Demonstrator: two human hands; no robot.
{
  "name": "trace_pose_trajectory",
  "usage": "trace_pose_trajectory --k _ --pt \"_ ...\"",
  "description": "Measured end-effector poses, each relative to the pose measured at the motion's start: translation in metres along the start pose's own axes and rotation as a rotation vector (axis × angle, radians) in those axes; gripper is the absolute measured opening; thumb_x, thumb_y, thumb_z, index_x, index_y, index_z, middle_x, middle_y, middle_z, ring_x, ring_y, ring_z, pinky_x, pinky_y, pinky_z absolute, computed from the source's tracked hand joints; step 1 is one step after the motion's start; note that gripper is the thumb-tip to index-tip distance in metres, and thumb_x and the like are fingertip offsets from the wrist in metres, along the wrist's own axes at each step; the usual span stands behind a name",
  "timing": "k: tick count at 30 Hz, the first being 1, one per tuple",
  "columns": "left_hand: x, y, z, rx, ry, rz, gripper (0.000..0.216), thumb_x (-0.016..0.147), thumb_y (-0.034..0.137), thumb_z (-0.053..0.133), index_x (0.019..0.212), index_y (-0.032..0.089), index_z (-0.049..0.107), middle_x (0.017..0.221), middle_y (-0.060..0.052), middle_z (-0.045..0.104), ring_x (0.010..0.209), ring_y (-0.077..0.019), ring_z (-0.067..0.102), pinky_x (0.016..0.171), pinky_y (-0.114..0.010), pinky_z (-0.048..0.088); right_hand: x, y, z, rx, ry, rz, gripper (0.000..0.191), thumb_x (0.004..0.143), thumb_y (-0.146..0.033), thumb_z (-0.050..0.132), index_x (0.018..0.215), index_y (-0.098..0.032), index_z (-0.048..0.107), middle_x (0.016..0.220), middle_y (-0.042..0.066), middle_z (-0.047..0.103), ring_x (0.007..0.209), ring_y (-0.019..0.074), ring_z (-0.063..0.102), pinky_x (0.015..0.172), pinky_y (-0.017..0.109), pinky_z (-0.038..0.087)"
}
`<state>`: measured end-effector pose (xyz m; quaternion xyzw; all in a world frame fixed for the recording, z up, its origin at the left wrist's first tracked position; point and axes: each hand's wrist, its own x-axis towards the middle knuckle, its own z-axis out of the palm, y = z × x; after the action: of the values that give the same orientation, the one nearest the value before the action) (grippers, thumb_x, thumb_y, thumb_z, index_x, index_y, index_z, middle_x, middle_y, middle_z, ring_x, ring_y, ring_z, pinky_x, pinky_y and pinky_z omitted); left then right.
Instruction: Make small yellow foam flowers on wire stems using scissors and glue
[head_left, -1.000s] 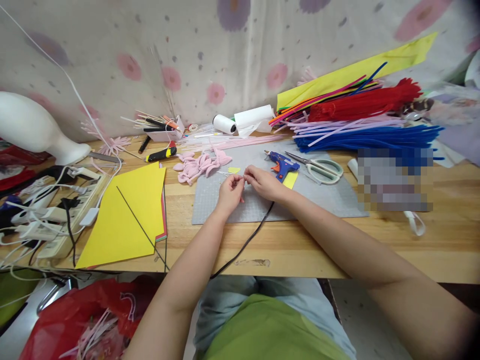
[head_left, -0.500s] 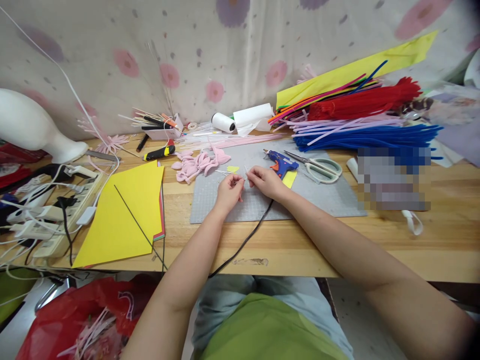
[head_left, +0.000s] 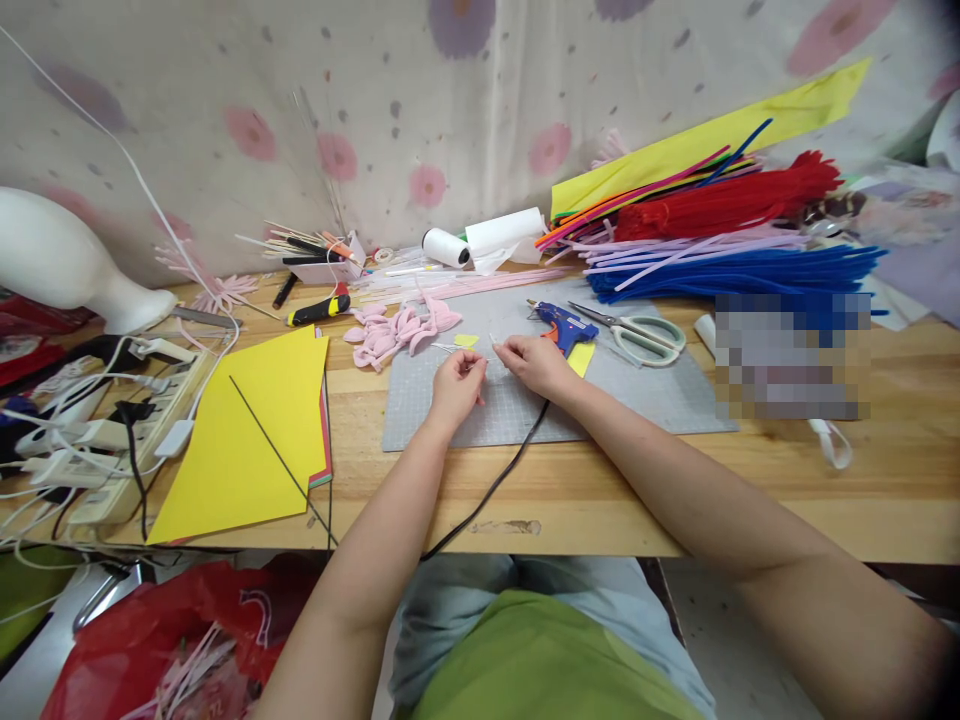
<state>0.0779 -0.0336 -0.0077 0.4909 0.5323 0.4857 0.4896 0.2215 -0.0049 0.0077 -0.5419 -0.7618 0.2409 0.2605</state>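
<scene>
From my feed I see a wooden table pushed against a flowered cloth that hangs behind it. A grey mat lies in the middle, with yellow sheets to its left and power strips beyond those at the table's edge. Pink petal pieces sit at the mat's far left corner. A blue glue gun and scissors lie on its far side, and its black cord runs off the near edge. Blue pipe cleaners are heaped at the back right. Both hands meet over the mat: the left hand has its fingers curled in and pinched, and the right hand pinches likewise just beside it. Between them they grip a thin pale strand, just above the mat and too fine for me to say what it is
</scene>
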Motion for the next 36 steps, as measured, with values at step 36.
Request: trace_pose_trajectory --k 36 --pt "0.015 0.019 0.002 0.753 0.237 0.311 0.009 0.079 0.024 0.054 0.075 0.02 0.061 0.072 -0.003 0.058 0.072 -0.0164 0.054 0.065 -0.025 0.033 0.002 0.031 -0.027 -0.149 0.224 0.142 0.039 0.089 -0.046 0.033 0.06 -0.021 0.044 0.06 0.004 0.055 0.061 0.0171 0.049 0.056 0.027 0.023"
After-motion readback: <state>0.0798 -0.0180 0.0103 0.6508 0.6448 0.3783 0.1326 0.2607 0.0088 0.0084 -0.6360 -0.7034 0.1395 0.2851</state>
